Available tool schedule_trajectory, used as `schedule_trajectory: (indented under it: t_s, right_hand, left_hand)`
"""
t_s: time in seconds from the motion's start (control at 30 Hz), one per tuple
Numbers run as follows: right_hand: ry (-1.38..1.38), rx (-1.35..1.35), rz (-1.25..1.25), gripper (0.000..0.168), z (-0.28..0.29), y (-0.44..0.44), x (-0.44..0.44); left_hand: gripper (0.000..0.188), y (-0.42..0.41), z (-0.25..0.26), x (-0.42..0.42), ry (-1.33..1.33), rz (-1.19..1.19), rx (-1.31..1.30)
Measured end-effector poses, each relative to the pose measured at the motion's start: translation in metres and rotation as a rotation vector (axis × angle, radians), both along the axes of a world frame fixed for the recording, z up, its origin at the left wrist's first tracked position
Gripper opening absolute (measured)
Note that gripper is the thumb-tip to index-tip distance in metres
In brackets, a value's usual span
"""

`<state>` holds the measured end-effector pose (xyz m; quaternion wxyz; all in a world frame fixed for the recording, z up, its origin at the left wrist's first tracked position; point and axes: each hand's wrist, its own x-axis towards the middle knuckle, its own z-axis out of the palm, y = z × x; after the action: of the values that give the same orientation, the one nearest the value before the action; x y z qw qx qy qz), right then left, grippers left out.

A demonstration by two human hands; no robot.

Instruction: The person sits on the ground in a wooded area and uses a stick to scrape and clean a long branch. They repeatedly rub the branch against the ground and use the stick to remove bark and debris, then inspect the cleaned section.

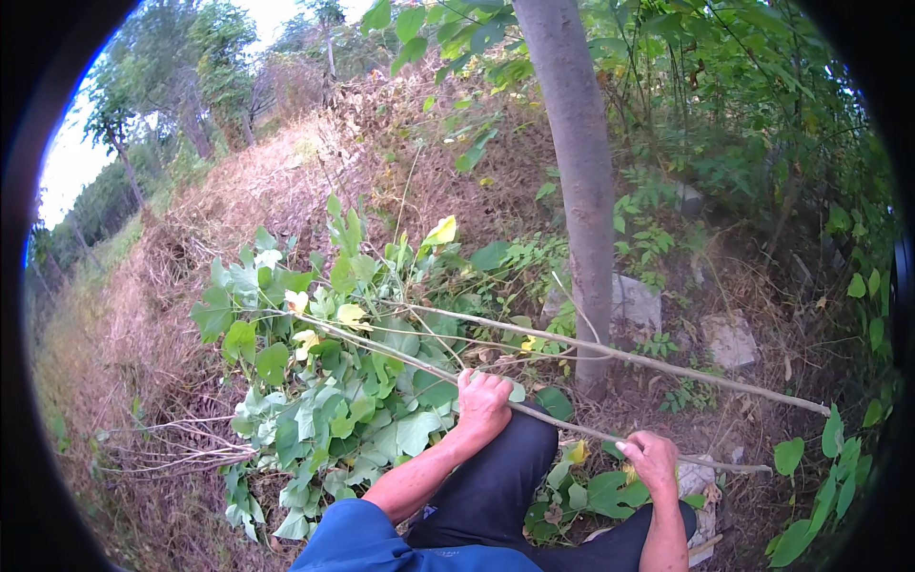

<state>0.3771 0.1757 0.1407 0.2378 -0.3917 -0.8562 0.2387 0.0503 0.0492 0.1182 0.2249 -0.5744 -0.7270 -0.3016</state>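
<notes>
A long thin cut branch (400, 355) lies across in front of me, its leafy end to the left and its bare end to the right. My left hand (485, 405) is closed around this branch above my knee. My right hand (649, 460) is at the branch nearer its bare end, fingers curled; whether it grips the wood is unclear. Farther out, a second, thicker branch (665, 367) runs roughly alongside. Broad green leaves (322, 422), some of them yellow, are heaped at the left. More leaves (607, 493) lie between my knees.
A tree trunk (582, 179) rises just beyond the branches. Pale stones (729, 339) lie on the soil behind it and beside my right hand. Bare twigs (193, 450) stick out at the lower left. Dry grass (257, 179) covers the slope, with dense green shrubs at the right.
</notes>
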Motion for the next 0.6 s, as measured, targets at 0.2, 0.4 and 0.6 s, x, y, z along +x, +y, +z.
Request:
schedule_trajectory:
  t_s: [0.2,0.4,0.6]
  right_hand:
    - [0.216,0.022,0.053,0.026,0.001,-0.003,-0.005]
    - [0.342,0.030,0.106,0.029,-0.008,0.000,-0.007]
    - [0.377,-0.078,0.073,0.035,-0.027,0.002,-0.005]
  left_hand:
    - [0.027,-0.021,0.069,0.006,0.108,-0.024,0.137]
    - [0.017,-0.031,0.135,0.023,0.301,-0.124,0.274]
    - [0.015,-0.007,0.151,0.017,0.396,-0.245,0.289]
